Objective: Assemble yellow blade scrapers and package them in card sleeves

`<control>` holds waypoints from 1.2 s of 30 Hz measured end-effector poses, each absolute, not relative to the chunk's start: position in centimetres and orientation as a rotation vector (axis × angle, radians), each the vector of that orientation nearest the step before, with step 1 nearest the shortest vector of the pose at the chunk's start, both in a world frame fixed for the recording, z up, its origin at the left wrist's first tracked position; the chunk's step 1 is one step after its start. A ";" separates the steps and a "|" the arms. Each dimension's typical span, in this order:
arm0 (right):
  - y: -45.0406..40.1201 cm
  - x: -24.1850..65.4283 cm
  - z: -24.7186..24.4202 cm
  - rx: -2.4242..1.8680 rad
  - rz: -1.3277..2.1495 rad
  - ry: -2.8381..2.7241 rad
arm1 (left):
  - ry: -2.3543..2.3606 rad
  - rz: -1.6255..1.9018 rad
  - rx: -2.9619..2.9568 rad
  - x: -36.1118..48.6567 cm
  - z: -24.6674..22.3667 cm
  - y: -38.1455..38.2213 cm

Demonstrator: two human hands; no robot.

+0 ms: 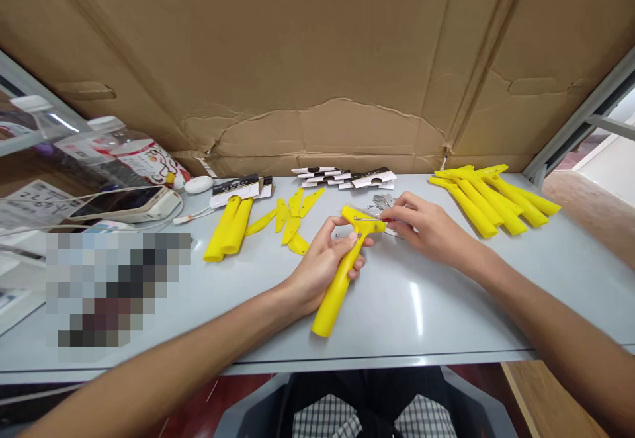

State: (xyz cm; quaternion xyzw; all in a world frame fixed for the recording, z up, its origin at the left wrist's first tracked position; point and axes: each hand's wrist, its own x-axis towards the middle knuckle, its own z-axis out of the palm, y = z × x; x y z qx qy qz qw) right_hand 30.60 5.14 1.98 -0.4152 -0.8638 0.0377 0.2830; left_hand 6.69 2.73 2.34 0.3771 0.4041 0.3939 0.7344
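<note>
My left hand [322,259] is closed around a yellow T-shaped plastic handle [338,286], which slants with its wide head up and its round tube end toward me. Small screws show on the head. At the head's right end is my right hand [419,223], its fingers pinched together on something small that I cannot make out. A thin shiny rod lies across the head toward those fingertips. Just behind, partly covered by the right hand, is a small pile of grey metal pieces [383,200]. Several flat yellow pieces [291,229] lie left of the handle.
More yellow handles [489,203] are stacked at right; others [229,229] lie left. Black-and-white cards [322,176] line the back before a cardboard wall [362,61]. Bottles [143,157], a phone [122,203], a cable and a white mouse-shaped object [198,184] crowd the left.
</note>
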 end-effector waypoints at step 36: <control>2.4 28.3 3.5 -0.790 -0.318 -2.061 | 0.848 0.893 0.957 6.6 1.5 2.9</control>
